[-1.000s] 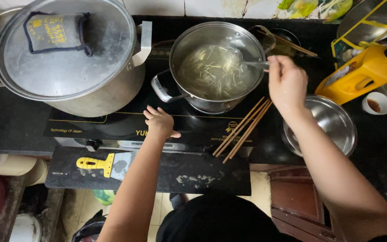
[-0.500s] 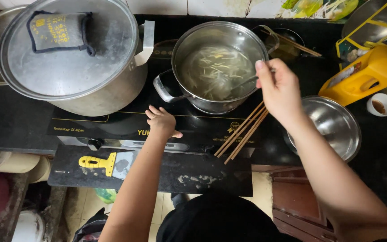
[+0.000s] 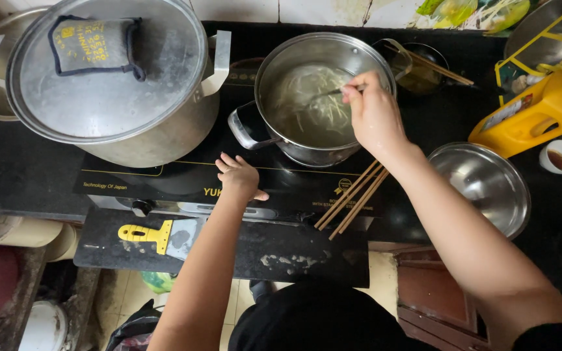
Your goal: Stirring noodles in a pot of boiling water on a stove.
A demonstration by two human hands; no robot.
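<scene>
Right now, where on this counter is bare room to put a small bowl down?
One free patch is the dark stove top left of the left hand, below the big covered pot. The black board right of the yellow scraper is mostly bare too. It is crowded around the chopsticks, steel bowl and yellow jug.

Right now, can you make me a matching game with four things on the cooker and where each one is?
Things:
1. pot holder
2. wooden chopsticks
3. left hand
4. right hand

Places:
A. flat on the black cooktop, in front of the pots
B. over the small pot, holding a thin utensil in the broth
C. on the lid of the big pot
D. at the cooktop's front edge, beside the empty steel bowl

Pairs: 1-C, 2-D, 3-A, 4-B
</scene>
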